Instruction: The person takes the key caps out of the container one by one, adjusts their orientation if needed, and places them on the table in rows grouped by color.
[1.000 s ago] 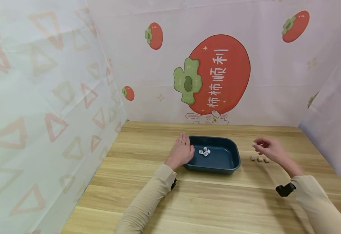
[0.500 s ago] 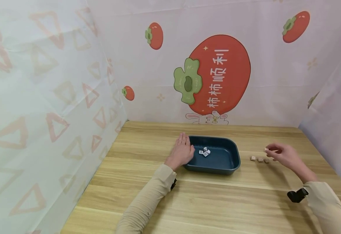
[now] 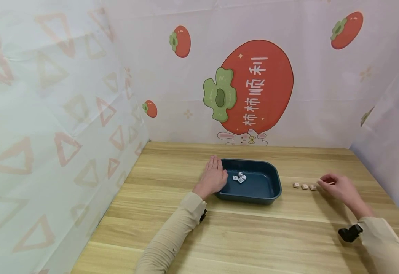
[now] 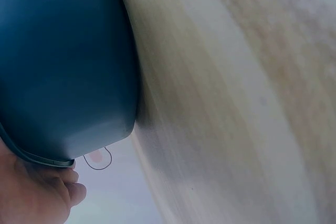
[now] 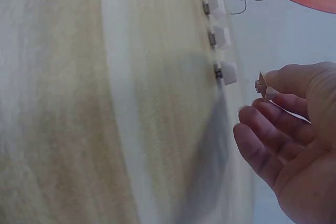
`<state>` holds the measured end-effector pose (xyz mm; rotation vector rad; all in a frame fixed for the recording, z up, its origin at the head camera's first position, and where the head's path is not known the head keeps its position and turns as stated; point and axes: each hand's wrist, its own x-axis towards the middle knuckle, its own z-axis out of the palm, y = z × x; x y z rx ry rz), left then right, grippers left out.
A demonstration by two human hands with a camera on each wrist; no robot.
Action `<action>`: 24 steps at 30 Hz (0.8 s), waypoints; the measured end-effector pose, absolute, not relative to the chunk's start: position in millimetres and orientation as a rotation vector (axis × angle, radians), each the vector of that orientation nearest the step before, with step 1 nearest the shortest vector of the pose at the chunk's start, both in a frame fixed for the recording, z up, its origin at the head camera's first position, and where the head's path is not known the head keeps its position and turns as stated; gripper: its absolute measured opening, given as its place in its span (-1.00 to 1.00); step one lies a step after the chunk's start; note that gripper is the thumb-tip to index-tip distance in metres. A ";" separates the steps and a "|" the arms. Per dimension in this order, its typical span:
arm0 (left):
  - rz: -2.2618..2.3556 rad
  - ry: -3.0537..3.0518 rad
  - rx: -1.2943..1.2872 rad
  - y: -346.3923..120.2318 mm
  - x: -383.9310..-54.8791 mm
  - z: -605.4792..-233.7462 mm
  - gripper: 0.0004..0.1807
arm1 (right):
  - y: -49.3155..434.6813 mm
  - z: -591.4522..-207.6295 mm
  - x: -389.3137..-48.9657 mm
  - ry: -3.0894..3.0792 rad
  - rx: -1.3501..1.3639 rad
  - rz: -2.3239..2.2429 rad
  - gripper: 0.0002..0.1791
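Note:
In the right wrist view, my right hand pinches a small pale square piece between thumb and fingertip. It looks like a keycap, with a little stub on one side. In the head view, the right hand holds this piece just past the right end of a row of similar pieces, one of them in the middle. My left hand rests straight-fingered on the left end of a dark blue rectangular tray. Several white marked pieces lie loosely clustered in the tray.
A wooden table carries the tray and the row of pieces. Patterned sheets hang behind and beside it, the back sheet showing red fruit prints. Bare wood separates the tray from the row.
My right hand has moved right, from above the row to beyond its right end, and come lower, still pinching the small piece. The left hand and tray have stayed put.

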<state>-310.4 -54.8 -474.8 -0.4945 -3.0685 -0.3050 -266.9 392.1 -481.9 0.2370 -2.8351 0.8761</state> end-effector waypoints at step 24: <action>-0.298 -3.070 -0.483 -54.0 -310.4 -475.3 -0.32 | 383.9 -498.3 -259.3 -2.861 -0.077 0.731 -0.66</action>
